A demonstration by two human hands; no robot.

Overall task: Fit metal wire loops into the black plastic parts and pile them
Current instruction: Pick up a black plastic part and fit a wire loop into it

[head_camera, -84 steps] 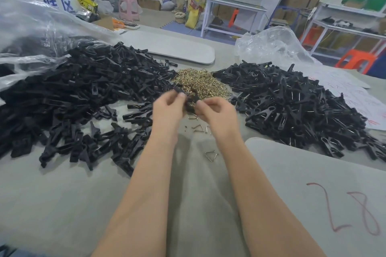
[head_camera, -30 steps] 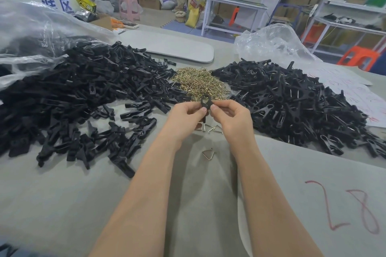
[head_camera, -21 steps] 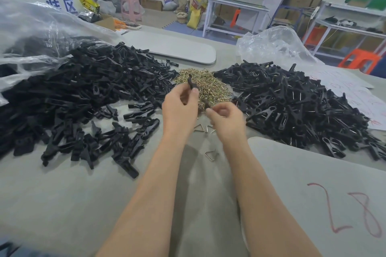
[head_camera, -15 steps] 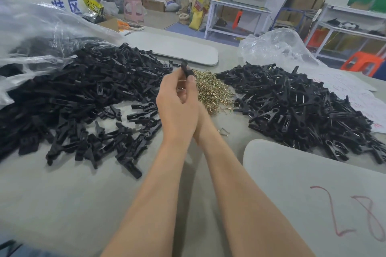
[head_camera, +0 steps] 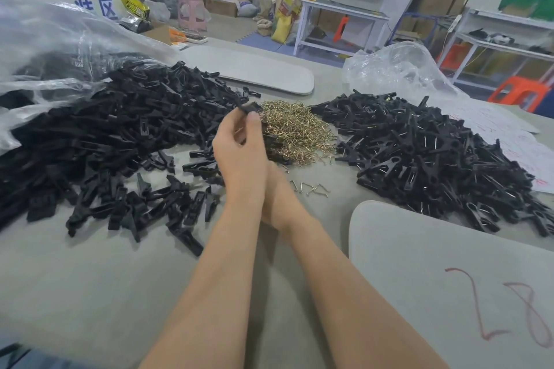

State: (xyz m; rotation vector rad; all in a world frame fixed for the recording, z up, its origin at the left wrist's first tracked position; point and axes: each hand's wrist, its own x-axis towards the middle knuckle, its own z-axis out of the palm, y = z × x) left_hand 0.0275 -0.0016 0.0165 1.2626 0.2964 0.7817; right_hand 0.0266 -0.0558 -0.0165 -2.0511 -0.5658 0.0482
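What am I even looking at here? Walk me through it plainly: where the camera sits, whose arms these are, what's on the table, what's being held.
There is no machine here. The one view comes from a camera worn on a person's head, looking forward and down, so the two bare forearms are the wearer's own. The left hand is raised and pinches a small black plastic part at its fingertips. The right hand is almost wholly hidden behind the left, so what it holds cannot be told. On the grey table lie a big heap of black plastic parts on the left, a mound of brass-coloured wire loops in the middle, and a second black pile, showing wire glints, on the right.
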